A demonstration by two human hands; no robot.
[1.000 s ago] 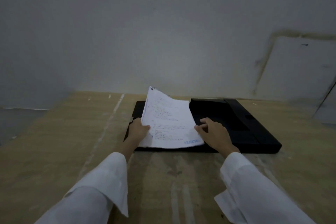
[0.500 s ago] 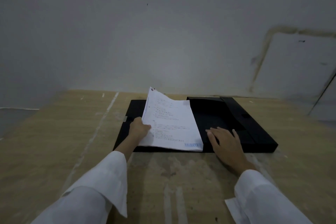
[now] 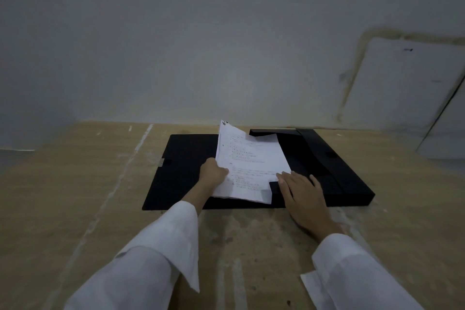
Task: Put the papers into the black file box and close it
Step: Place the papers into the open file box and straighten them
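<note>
The black file box [image 3: 352, 184] lies open on the table, its flat lid [image 3: 186, 158] spread to the left and its tray to the right. A stack of white printed papers [image 3: 249, 161] is tilted over the middle of the box, its right edge dipping toward the tray. My left hand [image 3: 214, 173] grips the stack at its left edge. My right hand [image 3: 302, 196] lies flat on the tray's near flap, fingers spread, its fingertips touching the papers' lower right corner.
The wooden table [image 3: 75, 196] is scuffed with pale streaks and ends at a grey wall [image 3: 226, 45] just behind the box. A white sheet's corner [image 3: 312, 287] shows at the bottom right, under my right sleeve.
The papers have shifted right, toward the tray. My right hand left their right edge, dropped to the table's near side, and now rests on the tray's front flap.
</note>
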